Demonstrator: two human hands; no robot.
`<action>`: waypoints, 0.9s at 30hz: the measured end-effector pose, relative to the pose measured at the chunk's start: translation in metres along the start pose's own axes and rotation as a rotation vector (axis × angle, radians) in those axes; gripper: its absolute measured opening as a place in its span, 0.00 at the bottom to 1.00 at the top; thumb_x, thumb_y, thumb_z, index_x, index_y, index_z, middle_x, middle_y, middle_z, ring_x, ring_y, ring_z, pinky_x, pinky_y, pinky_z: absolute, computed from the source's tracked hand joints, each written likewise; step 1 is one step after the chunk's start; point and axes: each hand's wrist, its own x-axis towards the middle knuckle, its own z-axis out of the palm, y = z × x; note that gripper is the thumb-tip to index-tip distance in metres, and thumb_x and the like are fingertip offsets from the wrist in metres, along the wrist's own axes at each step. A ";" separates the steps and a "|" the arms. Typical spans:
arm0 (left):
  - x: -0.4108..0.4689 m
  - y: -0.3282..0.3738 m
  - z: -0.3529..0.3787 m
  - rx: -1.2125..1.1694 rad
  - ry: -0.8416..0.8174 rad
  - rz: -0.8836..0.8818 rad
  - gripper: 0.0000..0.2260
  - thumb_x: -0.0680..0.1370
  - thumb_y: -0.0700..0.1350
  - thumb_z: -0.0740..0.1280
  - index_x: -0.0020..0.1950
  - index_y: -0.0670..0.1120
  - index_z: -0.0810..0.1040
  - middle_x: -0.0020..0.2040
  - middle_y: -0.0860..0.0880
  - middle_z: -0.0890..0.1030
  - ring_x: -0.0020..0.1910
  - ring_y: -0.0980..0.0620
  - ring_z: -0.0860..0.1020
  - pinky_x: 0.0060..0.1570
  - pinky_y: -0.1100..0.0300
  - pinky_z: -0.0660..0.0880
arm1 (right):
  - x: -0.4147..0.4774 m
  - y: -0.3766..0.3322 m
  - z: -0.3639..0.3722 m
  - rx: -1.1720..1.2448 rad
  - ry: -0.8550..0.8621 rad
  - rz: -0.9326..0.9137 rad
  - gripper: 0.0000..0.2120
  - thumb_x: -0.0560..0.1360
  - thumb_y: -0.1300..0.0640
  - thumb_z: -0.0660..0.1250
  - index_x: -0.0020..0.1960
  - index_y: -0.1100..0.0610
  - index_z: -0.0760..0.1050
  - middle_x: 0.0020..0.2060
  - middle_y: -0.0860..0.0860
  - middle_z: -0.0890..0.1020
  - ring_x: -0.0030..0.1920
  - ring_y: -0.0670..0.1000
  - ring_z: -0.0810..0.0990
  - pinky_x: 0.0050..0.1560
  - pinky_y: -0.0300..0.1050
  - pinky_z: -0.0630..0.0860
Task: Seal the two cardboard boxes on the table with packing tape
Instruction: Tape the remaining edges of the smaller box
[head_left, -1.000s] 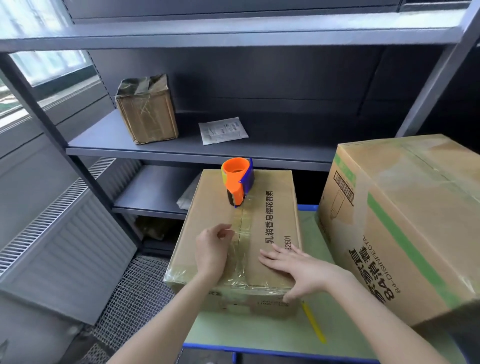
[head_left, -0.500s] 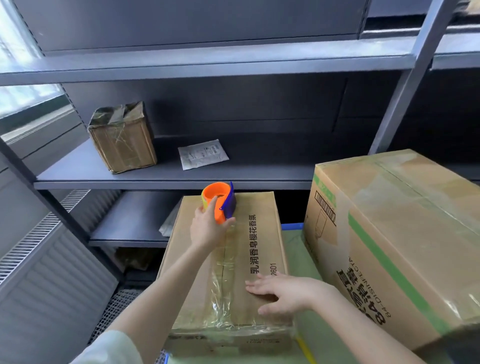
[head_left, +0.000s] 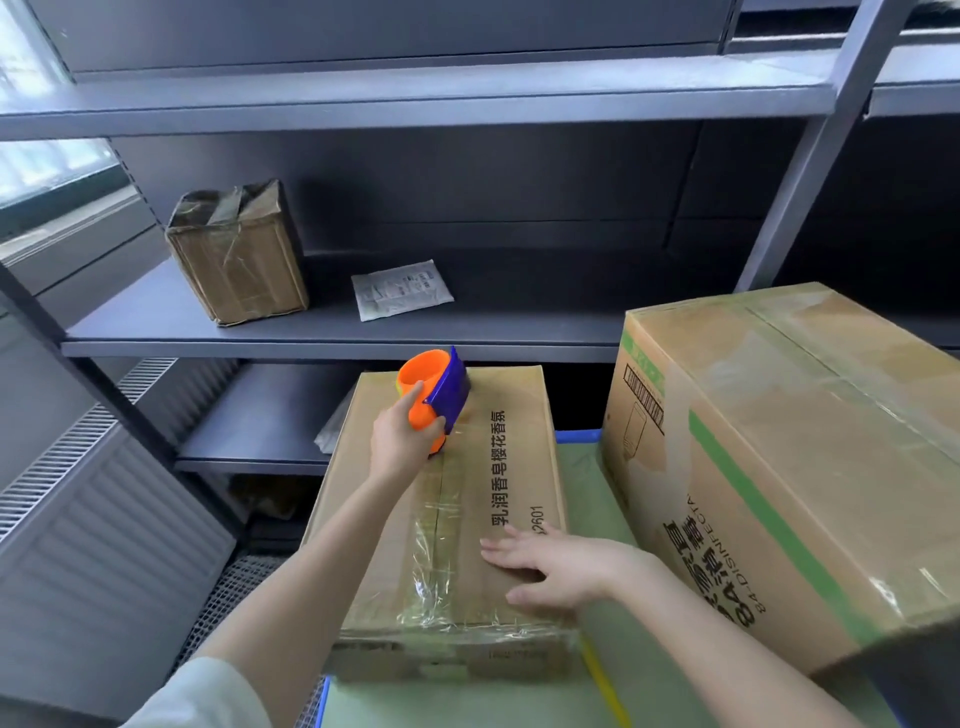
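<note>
Fingers of the left hand (head_left: 402, 447) grip an orange-and-blue plastic tape dispenser (head_left: 434, 397) at the far end of the smaller brown cardboard box (head_left: 519, 467), right hand (head_left: 550, 569) lying flat with fingers released on its near end.

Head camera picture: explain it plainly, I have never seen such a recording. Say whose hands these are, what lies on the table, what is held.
No machine here: a person wears the camera on the head, so you look down at their hands. The left hand grips an orange and blue tape dispenser at the far end of the smaller cardboard box, over its taped seam. The right hand lies flat on that box's near end. A larger cardboard box stands to its right on the green table. Behind, a grey shelf holds a small taped box and a white packet.
</note>
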 end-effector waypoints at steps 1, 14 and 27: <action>-0.004 0.002 -0.005 -0.035 -0.001 0.007 0.27 0.74 0.45 0.70 0.72 0.50 0.68 0.60 0.44 0.78 0.52 0.49 0.77 0.47 0.58 0.74 | 0.000 0.000 0.000 0.000 0.000 0.001 0.27 0.81 0.52 0.56 0.77 0.51 0.49 0.76 0.42 0.49 0.75 0.44 0.42 0.72 0.50 0.37; -0.077 0.035 -0.118 -0.168 -0.555 0.065 0.14 0.73 0.45 0.72 0.55 0.61 0.79 0.42 0.55 0.82 0.39 0.57 0.81 0.35 0.61 0.78 | -0.007 -0.057 -0.061 -0.341 0.826 -0.133 0.52 0.60 0.33 0.72 0.74 0.58 0.56 0.71 0.54 0.61 0.71 0.54 0.58 0.73 0.51 0.51; -0.064 0.035 -0.137 0.000 -0.743 -0.115 0.10 0.71 0.51 0.72 0.52 0.53 0.79 0.48 0.48 0.81 0.40 0.52 0.83 0.35 0.58 0.80 | 0.018 -0.082 -0.044 0.024 0.530 0.012 0.30 0.59 0.39 0.76 0.52 0.51 0.66 0.45 0.43 0.73 0.45 0.45 0.73 0.43 0.40 0.69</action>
